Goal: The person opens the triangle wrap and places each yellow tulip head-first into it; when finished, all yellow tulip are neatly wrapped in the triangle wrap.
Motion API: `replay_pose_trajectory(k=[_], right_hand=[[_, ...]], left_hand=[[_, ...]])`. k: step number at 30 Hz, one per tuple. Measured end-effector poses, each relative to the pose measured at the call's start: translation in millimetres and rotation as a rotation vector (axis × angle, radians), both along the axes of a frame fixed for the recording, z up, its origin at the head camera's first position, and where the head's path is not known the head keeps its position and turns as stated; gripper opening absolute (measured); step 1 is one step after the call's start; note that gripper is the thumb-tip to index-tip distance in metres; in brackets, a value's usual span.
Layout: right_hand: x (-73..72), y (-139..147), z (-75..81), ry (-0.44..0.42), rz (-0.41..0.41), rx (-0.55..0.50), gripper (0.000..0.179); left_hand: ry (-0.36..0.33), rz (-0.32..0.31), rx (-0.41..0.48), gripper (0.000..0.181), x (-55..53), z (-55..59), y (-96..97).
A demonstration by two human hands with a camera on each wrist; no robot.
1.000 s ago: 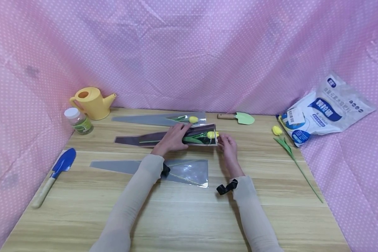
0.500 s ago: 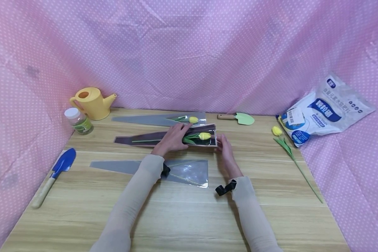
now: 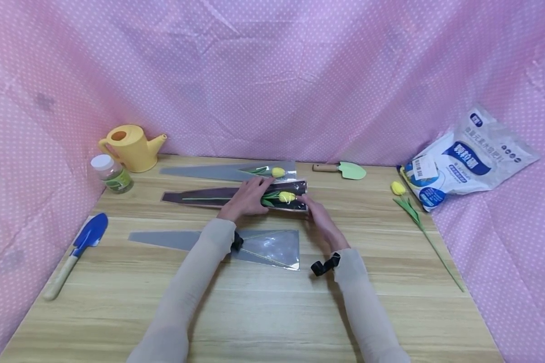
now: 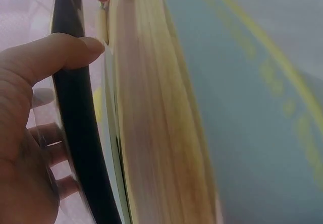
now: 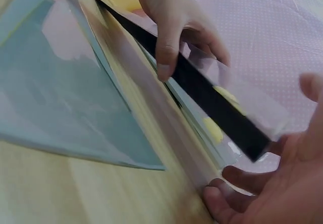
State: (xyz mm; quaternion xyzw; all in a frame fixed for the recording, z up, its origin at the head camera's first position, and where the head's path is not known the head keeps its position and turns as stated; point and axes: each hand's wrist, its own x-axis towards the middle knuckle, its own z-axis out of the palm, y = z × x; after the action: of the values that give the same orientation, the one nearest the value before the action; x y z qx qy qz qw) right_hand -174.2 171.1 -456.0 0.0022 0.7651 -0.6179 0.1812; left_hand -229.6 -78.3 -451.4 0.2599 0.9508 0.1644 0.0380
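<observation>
A dark clear-fronted flower sleeve (image 3: 209,193) lies lengthwise across the middle of the table, holding a yellow tulip (image 3: 287,197) with its green leaves and stem. My left hand (image 3: 249,197) grips the sleeve partway along. In the left wrist view its thumb (image 4: 75,50) lies on the near edge and its fingers are on the far side. My right hand (image 3: 321,219) is at the wide right end, fingertips right at the mouth near the bloom. Its thumb stands apart from the loosely bent fingers in the right wrist view.
Behind lies a grey sleeve (image 3: 195,171) with a tulip; in front, another grey sleeve (image 3: 272,247). A loose tulip (image 3: 413,214) and a fertilizer bag (image 3: 468,156) are right. Around them are a green trowel (image 3: 351,170), blue trowel (image 3: 91,232), watering can (image 3: 138,151) and jar (image 3: 115,176).
The tulip has slid left, deeper into the dark sleeve, its bloom now inside the mouth. My right hand has shifted left after it, while my left hand keeps its hold.
</observation>
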Motion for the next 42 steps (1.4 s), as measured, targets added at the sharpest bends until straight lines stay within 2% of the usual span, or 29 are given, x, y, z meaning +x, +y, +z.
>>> replay_pose_trajectory(k=[3, 6, 11, 21, 25, 30, 35, 39, 42], right_hand=[[-4.6, 1, -1.8, -0.001, -0.01, -0.006, 0.054], [-7.3, 1, -3.5, 0.017, -0.076, -0.016, 0.041], [-8.5, 0, -8.1, 0.078, -0.117, 0.077, 0.036], [-8.6, -5, -11.7, 0.162, -0.089, 0.273, 0.022], [-8.2, -6, -11.1, 0.168, -0.081, 0.339, 0.021], [-8.2, -7, -10.3, 0.138, -0.067, 0.373, 0.022], [-6.8, -4, -10.7, 0.153, -0.036, 0.402, 0.024], [-3.6, 0, -9.9, 0.183, -0.023, 0.4, 0.025], [0.1, 4, -7.5, 0.18, -0.023, 0.389, 0.026]], left_hand=[[-0.017, 0.001, -0.01, 0.095, -2.7, -1.0, -4.4], [-0.041, 0.005, -0.023, 0.094, -4.1, -1.2, -9.1], [-0.082, 0.013, -0.033, 0.094, -6.0, 0.3, -14.8], [-0.107, -0.01, -0.055, 0.097, -10.4, -1.8, -20.6], [-0.12, -0.016, -0.042, 0.099, -10.6, -2.5, -22.8], [-0.147, -0.009, -0.034, 0.102, -8.5, -1.8, -25.2], [-0.176, -0.004, -0.042, 0.101, -5.2, 0.6, -27.0], [-0.16, -0.001, -0.045, 0.1, -1.5, 5.7, -29.2], [-0.134, 0.0, -0.012, 0.099, 2.3, 12.9, -31.9]])
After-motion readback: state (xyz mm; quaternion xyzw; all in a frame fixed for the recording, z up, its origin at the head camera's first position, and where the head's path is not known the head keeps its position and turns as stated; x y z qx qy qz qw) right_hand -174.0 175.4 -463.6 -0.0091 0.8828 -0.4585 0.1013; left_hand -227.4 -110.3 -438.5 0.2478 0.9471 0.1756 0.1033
